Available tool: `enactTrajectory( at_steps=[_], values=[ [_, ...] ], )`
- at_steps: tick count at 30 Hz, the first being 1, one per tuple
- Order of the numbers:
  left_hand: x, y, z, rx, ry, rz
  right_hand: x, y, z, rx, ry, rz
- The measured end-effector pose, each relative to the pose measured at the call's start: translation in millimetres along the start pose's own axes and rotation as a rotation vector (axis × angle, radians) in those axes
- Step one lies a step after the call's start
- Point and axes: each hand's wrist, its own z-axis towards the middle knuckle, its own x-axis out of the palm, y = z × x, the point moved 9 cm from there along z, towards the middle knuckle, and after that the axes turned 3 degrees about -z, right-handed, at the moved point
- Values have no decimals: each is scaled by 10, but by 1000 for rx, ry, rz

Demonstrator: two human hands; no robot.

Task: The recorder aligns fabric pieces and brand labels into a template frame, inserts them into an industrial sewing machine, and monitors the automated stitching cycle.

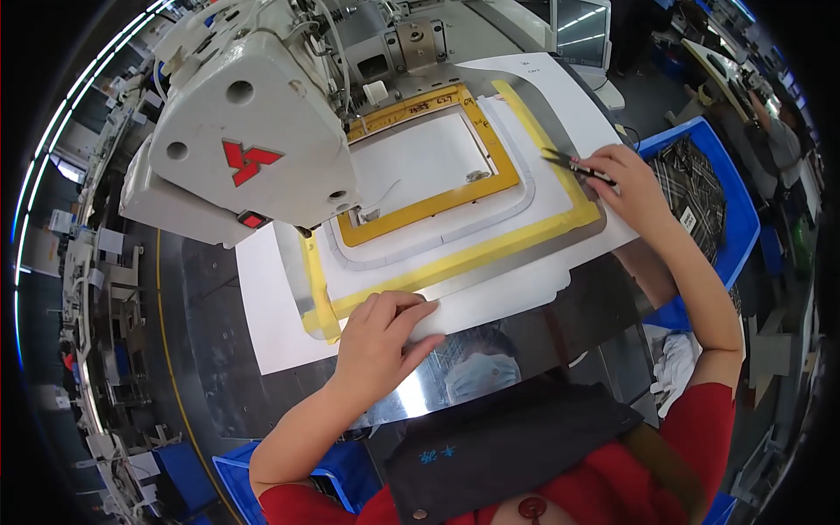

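Observation:
My right hand (623, 182) holds a pair of black thread snips (584, 169), their tips pointing left over the yellow-taped right side of a metal plate (588, 219). On the near left, my left hand (376, 339) rests at the plate's front edge beside a white sheet (503, 306), thumb and fingers apart. Yellow tape (472, 249) runs along the plate's edges. A yellow rectangular clamp frame (429, 206) with handwritten marks lies over white material (420, 162) in the middle. Loose thread ends show inside the frame. The white sewing machine head (249, 131) hides the frame's far left corner.
Blue bins stand at the right, one holding dark plaid fabric (691, 188), and another bin (350, 472) sits below left. A dark shiny table (577, 328) supports the plate. A screen (582, 33) stands behind. Another person (779, 131) sits at the far right.

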Motion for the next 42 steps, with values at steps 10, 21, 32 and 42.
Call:
enactTrajectory(
  at_steps=[10,21,32,42],
  values=[
    [-14,26,-170,-4,19,-108,250,1577,-112,-329,243,247],
    [3,252,-161,-412,114,-400,453,1385,-5,-125,570,389],
    [-124,112,-92,-111,-46,-179,288,1874,241,-447,199,462],
    [-289,450,-154,-433,-154,-329,865,1871,491,-192,659,632]
  ],
)
